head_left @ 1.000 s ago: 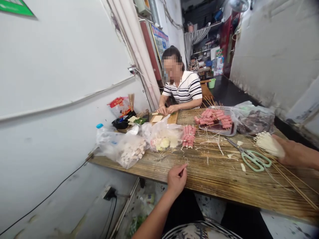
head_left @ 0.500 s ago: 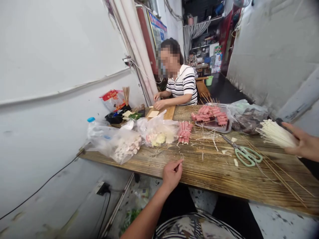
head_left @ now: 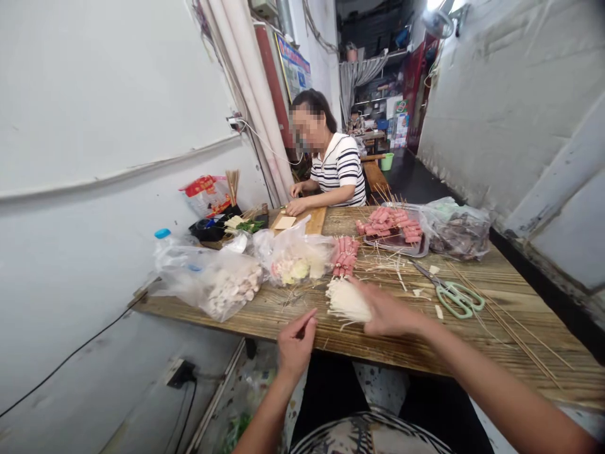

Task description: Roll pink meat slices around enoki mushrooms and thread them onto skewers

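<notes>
My right hand (head_left: 385,307) is wrapped around a thick bunch of white enoki mushrooms (head_left: 347,301), held low over the near middle of the wooden table, caps pointing left. Just left of it, my left hand (head_left: 295,345) is at the table's front edge, fingers curled and thumb and index finger close together. Whatever they may pinch is too small to make out. Behind the bunch lie several pink rolls on skewers (head_left: 345,254). A plastic bag of pale pieces (head_left: 236,284) and a bag with yellowish food (head_left: 295,265) lie beyond my left hand.
Green-handled scissors (head_left: 458,297) and loose bamboo skewers (head_left: 515,331) lie on the right. A tray (head_left: 418,251) of pink skewered rolls and a bag of dark food (head_left: 458,230) stand farther back. Across the table, a co-worker (head_left: 338,167) works at a cutting board (head_left: 316,222).
My right hand has brought the enoki bunch from the far right to the table's middle, near my left hand. The left hand stays low at the front edge. The view has shifted slightly right.
</notes>
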A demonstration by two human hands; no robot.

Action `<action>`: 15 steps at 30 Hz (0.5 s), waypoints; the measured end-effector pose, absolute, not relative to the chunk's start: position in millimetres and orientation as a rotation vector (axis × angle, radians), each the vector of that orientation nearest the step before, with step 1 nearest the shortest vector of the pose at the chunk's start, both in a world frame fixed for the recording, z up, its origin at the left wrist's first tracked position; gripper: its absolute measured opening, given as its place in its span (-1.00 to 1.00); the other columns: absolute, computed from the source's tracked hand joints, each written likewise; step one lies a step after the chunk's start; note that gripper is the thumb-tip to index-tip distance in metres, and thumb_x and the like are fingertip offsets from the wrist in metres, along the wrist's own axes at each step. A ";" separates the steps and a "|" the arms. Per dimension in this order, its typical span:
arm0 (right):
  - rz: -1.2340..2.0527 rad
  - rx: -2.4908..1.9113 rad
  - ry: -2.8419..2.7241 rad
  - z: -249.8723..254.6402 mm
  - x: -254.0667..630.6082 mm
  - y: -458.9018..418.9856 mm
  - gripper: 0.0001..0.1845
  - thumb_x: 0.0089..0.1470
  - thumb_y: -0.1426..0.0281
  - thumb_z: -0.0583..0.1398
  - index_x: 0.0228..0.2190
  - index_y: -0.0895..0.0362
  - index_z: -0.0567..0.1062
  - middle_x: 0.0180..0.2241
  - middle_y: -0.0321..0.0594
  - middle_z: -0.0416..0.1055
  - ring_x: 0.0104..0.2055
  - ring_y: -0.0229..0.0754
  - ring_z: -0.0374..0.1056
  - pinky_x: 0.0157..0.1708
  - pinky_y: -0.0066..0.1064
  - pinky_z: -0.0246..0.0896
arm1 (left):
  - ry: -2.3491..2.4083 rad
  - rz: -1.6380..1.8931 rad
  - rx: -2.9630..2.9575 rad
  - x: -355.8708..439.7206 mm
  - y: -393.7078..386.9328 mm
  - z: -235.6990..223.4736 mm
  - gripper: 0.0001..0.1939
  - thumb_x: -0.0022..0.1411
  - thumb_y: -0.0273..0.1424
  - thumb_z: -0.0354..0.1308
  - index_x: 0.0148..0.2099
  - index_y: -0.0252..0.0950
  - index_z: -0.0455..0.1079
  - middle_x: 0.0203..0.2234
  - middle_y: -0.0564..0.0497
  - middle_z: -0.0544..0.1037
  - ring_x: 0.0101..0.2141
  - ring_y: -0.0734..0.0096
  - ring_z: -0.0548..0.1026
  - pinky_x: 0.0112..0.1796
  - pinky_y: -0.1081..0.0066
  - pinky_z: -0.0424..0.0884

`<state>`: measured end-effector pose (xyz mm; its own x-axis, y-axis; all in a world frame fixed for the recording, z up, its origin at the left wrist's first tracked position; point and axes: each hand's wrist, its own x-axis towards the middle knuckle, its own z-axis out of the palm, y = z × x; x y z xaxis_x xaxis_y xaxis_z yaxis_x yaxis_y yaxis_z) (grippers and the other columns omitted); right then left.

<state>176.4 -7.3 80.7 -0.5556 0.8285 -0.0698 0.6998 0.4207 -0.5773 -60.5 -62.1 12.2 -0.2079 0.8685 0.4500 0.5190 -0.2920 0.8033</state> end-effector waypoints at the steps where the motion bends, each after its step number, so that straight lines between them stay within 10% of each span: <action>1: 0.855 -1.318 -2.472 74.9 163.3 -3.2 0.18 -0.31 0.37 0.25 0.32 0.16 -0.15 0.19 0.08 0.14 0.10 0.09 0.21 0.05 -0.17 0.14 | 1.668 1.486 1.690 -67.9 -63.3 12.0 -0.74 0.17 -0.31 0.12 -0.19 -0.29 0.58 -0.44 -0.03 0.65 -0.39 0.32 0.60 -0.30 0.36 0.53; 11: 0.430 -1.226 -2.726 40.7 127.8 21.2 0.02 -0.21 0.42 0.16 0.29 0.29 -0.05 -0.15 0.06 0.31 -0.09 0.08 0.26 -0.05 -0.15 0.17 | 1.757 1.528 1.418 -100.1 -90.3 5.7 -0.73 0.17 -0.36 0.09 -0.22 -0.33 0.59 -0.51 -0.02 0.63 -0.45 0.37 0.56 -0.33 0.41 0.51; 15: 0.080 -1.187 -2.629 22.0 138.1 13.1 -0.05 -0.13 0.37 0.15 0.29 0.13 -0.04 0.09 0.10 0.20 0.06 0.20 0.20 0.01 0.00 0.14 | 1.733 1.522 1.344 -101.0 -94.6 11.3 -0.73 0.13 -0.40 0.10 -0.21 -0.34 0.59 -0.52 -0.03 0.63 -0.47 0.39 0.54 -0.39 0.45 0.48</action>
